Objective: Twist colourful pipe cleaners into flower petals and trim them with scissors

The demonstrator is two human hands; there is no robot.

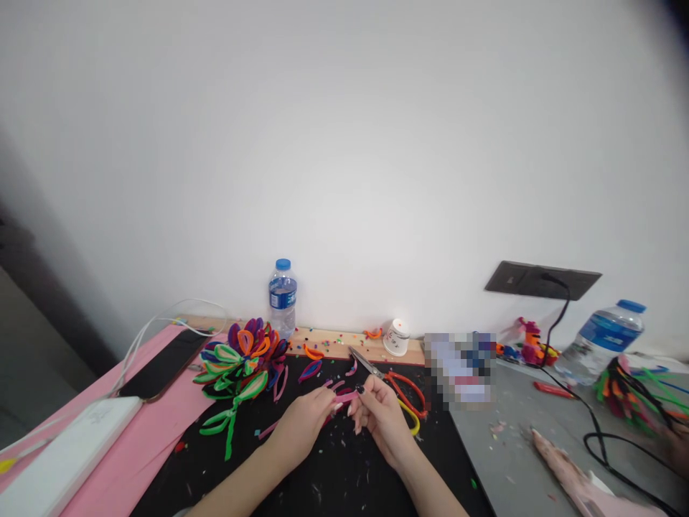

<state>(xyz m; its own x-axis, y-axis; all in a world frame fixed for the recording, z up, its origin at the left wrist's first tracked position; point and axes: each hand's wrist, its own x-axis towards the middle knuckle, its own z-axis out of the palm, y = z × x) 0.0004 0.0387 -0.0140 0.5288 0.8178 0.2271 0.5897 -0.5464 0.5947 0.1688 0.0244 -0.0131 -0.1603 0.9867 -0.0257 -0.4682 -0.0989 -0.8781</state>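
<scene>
Between my two hands, over the black mat [344, 474], a pink pipe cleaner [346, 397] is stretched. My left hand [301, 427] pinches one part of it, and my right hand [385, 424] pinches the other close by. Just beyond my right hand lie scissors with red handles [412, 391], their blades pointing toward the wall. A yellow handle [412, 420] shows partly behind that hand. Left of my hands lies a multicoloured pipe cleaner flower [245, 355] with a green stem. Loose petal loops, such as a purple-and-blue one [310, 370], lie beyond my left hand.
A water bottle [283, 298] and a paper cup [397, 337] stand by the wall. At left are a phone [164, 365] and a white power strip [75, 459]. Rightward, a black cord [597, 431] crosses the grey table near another bottle [606, 341] and a person's blurred hand [675, 445].
</scene>
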